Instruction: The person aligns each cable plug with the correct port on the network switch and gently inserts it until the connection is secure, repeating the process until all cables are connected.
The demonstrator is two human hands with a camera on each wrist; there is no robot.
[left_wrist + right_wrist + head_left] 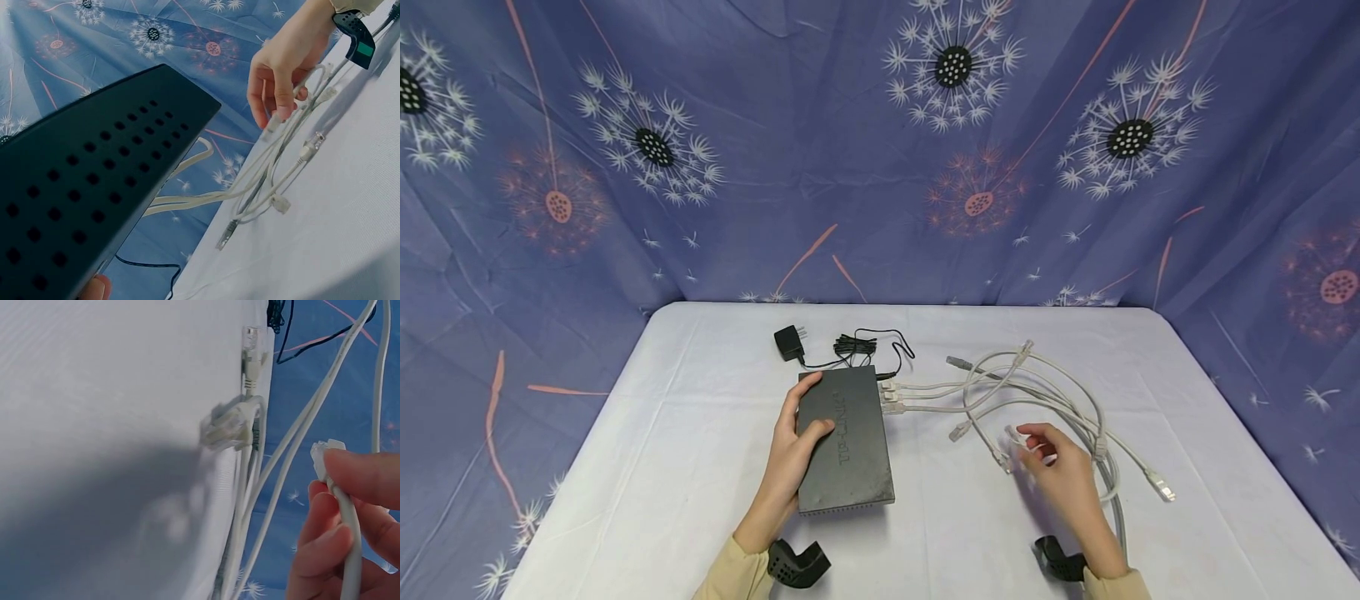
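Note:
My left hand [786, 467] grips a black network switch [853, 454] by its left side, thumb on top, and holds it tilted with its port side to the right. Several pale network cable plugs [891, 397] sit in its ports, alongside a thin black power lead. Over the cables at the right, my right hand [1063, 479] pinches the clear plug [322, 456] of a pale network cable between thumb and fingers. The held cable [351, 550] runs down through the curled fingers. In the left wrist view, the vented underside of the switch fills the left half.
Behind the switch lies a black power adapter [789, 342] with a bundled black cord [854, 344]. Loops of pale and grey network cable [1078, 400] spread over the table's right side, with loose plugs [1160, 485] at their ends. A patterned blue curtain [820, 150] hangs behind the white-covered table [700, 400].

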